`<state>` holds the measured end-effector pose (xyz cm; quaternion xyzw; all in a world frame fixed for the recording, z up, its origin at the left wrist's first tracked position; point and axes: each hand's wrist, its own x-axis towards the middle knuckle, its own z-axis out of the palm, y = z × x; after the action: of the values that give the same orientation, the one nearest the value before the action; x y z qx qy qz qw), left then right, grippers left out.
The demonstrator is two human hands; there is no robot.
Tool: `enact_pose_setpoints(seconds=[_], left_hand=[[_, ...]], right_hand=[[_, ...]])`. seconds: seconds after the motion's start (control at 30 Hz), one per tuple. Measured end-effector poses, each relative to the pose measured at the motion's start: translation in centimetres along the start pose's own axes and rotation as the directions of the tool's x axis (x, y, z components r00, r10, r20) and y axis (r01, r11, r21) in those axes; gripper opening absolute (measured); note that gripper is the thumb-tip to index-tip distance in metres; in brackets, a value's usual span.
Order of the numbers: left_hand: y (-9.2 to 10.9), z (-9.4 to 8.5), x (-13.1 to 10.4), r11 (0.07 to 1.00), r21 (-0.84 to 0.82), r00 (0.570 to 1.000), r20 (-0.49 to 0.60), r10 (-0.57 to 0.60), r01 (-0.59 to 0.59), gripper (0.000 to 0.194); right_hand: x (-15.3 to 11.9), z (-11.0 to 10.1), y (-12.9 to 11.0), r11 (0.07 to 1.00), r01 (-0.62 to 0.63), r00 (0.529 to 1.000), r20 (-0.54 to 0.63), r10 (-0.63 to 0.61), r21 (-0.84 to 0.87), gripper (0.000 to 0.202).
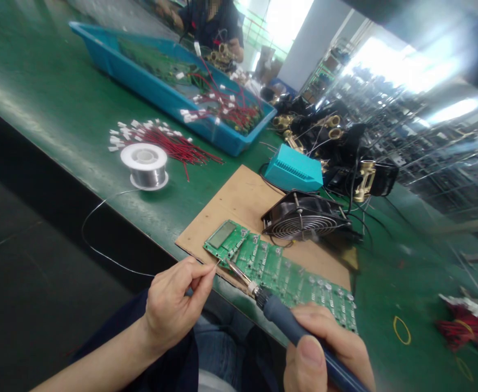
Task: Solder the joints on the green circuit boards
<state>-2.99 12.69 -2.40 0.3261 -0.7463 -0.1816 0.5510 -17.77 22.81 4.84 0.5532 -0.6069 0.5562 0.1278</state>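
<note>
My left hand [182, 299] pinches a thin strand of solder wire [96, 247], which loops back to a white spool [148, 173] on the bench. In my right hand [329, 348] is a soldering iron [280, 316] with a dark blue handle. Its metal tip meets the lower edge of a green circuit board [227, 239] with a grey display, close to the solder's end. Whether tip and wire touch, I cannot tell. More green circuit boards [288, 272] overlap in a row to the right, on a brown board [222, 201].
A black fan [304, 218] and a turquoise box [294, 167] stand behind the boards. Red wires with white connectors [161, 139] lie near a blue tray [141, 76]. At right are a yellow rubber band [401, 330] and a wire bundle [463, 326]. Across the bench sits another person [210, 24].
</note>
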Motion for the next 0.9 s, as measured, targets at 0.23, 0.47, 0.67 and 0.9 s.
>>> enact_pose_setpoints(seconds=[0.23, 0.47, 0.67, 0.9], left_hand=[[0.07, 0.10, 0.06, 0.999, 0.011, 0.998, 0.036, 0.047, -0.048, 0.013], [0.02, 0.35, 0.10, 0.998, 0.014, 0.997, 0.050, 0.067, -0.067, 0.013], [-0.06, 0.48, 0.14, 0.997, 0.035, 0.996, 0.047, 0.072, -0.074, 0.013], [-0.16, 0.38, -0.57, 0.998, 0.061, 0.999, 0.031, 0.022, -0.024, 0.004]], right_hand=[[0.00, -0.10, 0.09, 0.998, 0.010, 0.999, 0.037, -0.007, -0.067, 0.014], [0.24, -0.13, -0.10, 0.996, 0.013, 0.999, 0.053, -0.008, -0.084, 0.015], [-0.28, -0.09, 0.15, 0.999, -0.002, 0.999, 0.037, 0.005, -0.055, 0.015], [-0.66, -0.04, 0.24, 0.999, -0.005, 1.000, 0.000, 0.005, 0.032, 0.011]])
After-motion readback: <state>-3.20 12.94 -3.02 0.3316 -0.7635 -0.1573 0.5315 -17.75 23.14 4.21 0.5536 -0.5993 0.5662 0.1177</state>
